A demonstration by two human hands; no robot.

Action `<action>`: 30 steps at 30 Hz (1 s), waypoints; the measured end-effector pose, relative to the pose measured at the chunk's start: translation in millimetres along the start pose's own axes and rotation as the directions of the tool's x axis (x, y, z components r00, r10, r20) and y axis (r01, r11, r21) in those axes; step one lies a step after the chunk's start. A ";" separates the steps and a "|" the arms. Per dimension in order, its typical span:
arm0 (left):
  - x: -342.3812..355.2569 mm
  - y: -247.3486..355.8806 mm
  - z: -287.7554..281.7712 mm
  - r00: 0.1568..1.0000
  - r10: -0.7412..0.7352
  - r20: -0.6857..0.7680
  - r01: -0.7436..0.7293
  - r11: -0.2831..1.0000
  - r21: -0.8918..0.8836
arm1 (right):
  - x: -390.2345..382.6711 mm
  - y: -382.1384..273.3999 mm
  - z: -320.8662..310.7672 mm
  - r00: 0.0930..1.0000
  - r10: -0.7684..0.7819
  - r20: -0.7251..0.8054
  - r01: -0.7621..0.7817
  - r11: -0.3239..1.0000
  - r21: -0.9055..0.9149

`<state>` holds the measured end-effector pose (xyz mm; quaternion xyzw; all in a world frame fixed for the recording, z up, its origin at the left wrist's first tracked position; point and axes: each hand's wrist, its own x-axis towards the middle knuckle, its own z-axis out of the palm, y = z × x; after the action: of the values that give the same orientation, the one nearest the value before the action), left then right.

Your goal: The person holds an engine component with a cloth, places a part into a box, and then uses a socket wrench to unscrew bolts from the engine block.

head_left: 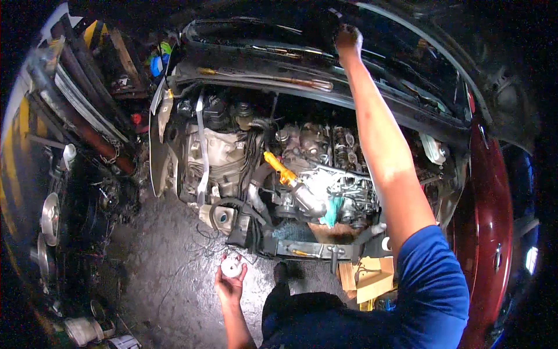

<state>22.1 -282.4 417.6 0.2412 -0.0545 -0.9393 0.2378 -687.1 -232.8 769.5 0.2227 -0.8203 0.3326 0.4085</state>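
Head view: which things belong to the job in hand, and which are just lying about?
Likely part of the job:
- white round thing, in the left hand
- engine
- yellow-handled lamp

Seemingly just lying about:
- cardboard box
- blue-and-green bundle

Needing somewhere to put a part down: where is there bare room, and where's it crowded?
Largest bare patch: floor between the left hand, holding a white round part, and the clutter along the left. Smaller: between that hand and the shoe. Crowded: the exposed engine, with yellow-handled work lamp and teal cloth, and around the cardboard box.
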 end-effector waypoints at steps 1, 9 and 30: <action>6.4 -9.2 4.3 0.999 -0.034 0.023 0.035 0.999 -0.039 | 10.3 26.6 -18.8 0.990 -0.117 0.074 0.134 0.946 -0.296; 5.6 2.5 93.6 0.973 -0.099 0.207 0.090 0.995 0.052 | -174.7 -145.3 -245.7 0.900 0.366 0.238 -0.292 0.098 0.951; -181.0 -253.1 124.0 0.938 -0.339 -0.070 0.280 0.625 0.728 | -576.9 -73.0 -459.4 0.554 0.623 0.553 -0.770 0.636 0.055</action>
<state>-4.3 24.7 548.8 0.2866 -0.3895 -0.8741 -0.0451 -73.7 105.9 528.3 0.0084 -0.8556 0.5173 -0.0164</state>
